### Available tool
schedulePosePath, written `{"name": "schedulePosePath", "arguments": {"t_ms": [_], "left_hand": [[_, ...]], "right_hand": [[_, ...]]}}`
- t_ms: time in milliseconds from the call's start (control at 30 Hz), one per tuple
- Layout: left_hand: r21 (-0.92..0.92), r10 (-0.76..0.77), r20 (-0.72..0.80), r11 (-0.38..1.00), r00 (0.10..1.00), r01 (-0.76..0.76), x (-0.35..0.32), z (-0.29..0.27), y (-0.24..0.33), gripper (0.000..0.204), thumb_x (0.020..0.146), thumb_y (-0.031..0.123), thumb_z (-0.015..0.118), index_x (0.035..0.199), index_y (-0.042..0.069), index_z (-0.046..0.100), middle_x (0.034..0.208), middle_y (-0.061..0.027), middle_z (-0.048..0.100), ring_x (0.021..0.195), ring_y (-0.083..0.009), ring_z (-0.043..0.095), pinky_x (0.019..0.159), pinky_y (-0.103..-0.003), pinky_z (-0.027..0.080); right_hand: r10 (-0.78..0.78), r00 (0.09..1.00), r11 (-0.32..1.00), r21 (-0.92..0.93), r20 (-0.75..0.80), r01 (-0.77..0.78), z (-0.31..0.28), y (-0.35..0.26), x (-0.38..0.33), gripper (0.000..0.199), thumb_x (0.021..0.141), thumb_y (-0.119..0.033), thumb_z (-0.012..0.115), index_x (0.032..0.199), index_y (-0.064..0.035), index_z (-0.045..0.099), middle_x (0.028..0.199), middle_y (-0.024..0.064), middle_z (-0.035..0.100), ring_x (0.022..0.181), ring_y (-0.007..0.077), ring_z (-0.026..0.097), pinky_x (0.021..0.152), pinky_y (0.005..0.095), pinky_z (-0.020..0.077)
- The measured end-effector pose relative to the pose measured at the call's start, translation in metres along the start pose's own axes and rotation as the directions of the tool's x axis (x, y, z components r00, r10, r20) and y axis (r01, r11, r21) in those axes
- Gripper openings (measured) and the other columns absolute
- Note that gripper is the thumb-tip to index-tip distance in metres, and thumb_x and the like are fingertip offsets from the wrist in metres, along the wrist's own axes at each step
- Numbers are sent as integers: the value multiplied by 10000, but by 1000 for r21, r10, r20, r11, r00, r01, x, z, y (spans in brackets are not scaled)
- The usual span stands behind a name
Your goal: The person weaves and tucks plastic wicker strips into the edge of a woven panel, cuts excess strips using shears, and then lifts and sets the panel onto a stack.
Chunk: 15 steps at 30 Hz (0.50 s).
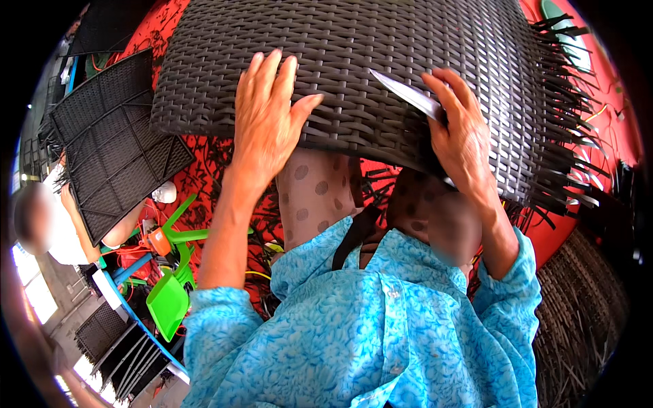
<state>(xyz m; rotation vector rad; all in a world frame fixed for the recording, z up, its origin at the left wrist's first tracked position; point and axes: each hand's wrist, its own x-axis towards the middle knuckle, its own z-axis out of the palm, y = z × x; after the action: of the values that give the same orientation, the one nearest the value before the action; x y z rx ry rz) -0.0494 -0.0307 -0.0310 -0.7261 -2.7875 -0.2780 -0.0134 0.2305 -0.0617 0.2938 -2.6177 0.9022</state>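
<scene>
Black and woven, the panel [354,61] lies at twelve o'clock beneath the left hand [265,119], fingers extended, thumb apart. The right hand [464,136], fingers clamped on a knife [408,94], blade toward ten o'clock, is nearer the loose strands [568,129] at three o'clock.

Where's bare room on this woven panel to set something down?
The woven panel is bare between the left hand and the knife in the right hand, and beyond both, toward the picture's top. It's crowded along the right edge, fringed with loose strands.
</scene>
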Motion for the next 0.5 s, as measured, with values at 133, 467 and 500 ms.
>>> {"name": "schedulePosePath", "arguments": {"t_ms": [133,467,500], "left_hand": [[-30,116,226,993,967,-112,19,23,-18,666,882,476,494,1400,95,321,1435,-147,299,1341,-317,254,1098,-474,178],[29,105,149,993,983,-110,34,36,-6,660,882,547,440,1407,165,325,1443,-134,292,1346,-313,248,1100,-490,161],[-7,109,92,994,990,-109,36,40,0,659,878,548,444,1406,171,329,1444,-134,295,1347,-315,247,1099,-493,160]], "right_hand": [[283,959,952,-127,23,-278,23,16,23,349,764,-35,574,1112,-67,589,1156,79,559,1021,307,544,863,379,462],[59,996,995,-72,-64,-64,26,18,25,359,768,0,566,1121,-69,571,1143,106,551,1022,317,538,853,380,456],[55,997,995,-79,-58,-60,17,11,24,375,755,30,562,1118,-62,571,1134,115,553,1012,322,539,851,379,455]]}}
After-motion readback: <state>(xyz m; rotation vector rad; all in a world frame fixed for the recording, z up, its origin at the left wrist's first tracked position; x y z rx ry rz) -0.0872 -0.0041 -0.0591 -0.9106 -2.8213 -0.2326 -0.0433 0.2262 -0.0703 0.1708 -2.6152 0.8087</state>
